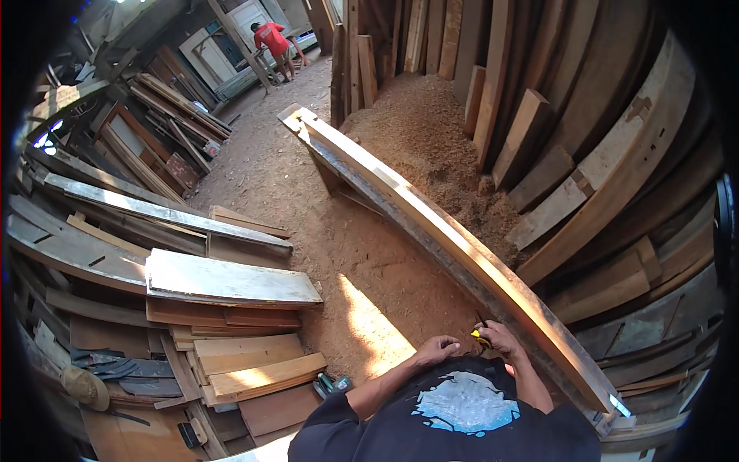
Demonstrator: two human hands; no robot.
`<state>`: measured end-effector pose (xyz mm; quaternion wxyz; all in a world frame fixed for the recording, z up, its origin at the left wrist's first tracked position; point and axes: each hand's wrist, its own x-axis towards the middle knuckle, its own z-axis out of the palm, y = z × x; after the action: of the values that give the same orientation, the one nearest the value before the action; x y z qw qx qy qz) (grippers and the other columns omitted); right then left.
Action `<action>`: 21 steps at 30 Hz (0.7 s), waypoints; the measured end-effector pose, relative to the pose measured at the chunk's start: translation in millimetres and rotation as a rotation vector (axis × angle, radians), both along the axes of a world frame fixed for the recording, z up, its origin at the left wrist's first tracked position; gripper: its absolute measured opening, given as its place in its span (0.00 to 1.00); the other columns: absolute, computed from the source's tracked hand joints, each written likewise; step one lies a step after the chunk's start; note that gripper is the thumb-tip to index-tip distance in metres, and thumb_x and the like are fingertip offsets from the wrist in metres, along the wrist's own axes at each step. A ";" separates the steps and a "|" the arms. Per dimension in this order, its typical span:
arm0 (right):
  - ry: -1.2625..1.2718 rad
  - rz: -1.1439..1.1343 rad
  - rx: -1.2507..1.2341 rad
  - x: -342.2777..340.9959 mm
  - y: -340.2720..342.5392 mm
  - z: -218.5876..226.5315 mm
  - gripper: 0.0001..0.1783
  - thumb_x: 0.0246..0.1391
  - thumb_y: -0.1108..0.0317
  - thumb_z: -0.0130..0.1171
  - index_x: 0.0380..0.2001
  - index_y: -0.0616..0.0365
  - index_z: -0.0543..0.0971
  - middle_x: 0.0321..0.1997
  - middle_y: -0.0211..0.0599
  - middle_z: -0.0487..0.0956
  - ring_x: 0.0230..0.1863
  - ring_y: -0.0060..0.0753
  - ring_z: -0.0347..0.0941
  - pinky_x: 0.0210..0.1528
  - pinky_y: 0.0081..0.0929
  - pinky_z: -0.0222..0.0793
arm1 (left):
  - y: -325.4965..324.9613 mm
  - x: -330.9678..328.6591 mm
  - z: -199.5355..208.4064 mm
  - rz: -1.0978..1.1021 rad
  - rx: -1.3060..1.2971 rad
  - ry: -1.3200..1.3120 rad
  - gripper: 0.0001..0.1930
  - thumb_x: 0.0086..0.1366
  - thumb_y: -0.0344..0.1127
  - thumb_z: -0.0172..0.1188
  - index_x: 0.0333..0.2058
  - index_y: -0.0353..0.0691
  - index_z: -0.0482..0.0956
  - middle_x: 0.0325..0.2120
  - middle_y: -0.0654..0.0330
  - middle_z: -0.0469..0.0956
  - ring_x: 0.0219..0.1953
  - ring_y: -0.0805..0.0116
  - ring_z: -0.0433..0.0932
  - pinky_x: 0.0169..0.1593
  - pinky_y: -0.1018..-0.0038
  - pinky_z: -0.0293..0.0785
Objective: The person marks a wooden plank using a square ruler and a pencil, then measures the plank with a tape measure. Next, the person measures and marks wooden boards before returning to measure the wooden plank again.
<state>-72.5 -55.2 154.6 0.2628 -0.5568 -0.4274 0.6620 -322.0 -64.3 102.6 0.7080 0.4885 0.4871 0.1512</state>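
My right hand [502,339] is closed around a small yellow-and-black tool [481,337], about the size of a tape measure. A thin dark tip juts up beside its fingers; what it belongs to is unclear. My left hand [438,349] is just to the left, in front of my dark shirt, its fingers curled in. Whether anything is between those fingers I cannot make out. Close to my right hand runs a long pale timber beam [462,245], lying lengthwise on a narrow dark bench [431,250] that slants from the far middle to the near right.
Stacked boards [231,281] fill the left side, with a green power tool [332,383] and a tan cap [85,387] among them. Upright planks [495,77] lean along the right behind a sawdust heap [416,123]. Far back, a person in a red shirt [271,38] bends forward.
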 end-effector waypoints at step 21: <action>-0.054 0.612 -0.006 -83.5 274.7 15.3 0.25 0.59 0.63 0.62 0.57 0.61 0.75 0.48 0.39 0.80 0.52 0.36 0.75 0.58 0.32 0.70 | 274.8 -208.2 32.6 1.072 -0.082 -0.574 0.06 0.68 0.35 0.59 0.31 0.48 0.74 0.23 0.67 0.74 0.23 0.73 0.74 0.27 0.74 0.72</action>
<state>-156.0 219.4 169.9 0.0381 -0.4204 -0.5799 0.6967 -530.1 210.5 135.2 0.6545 0.0873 0.4605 0.5933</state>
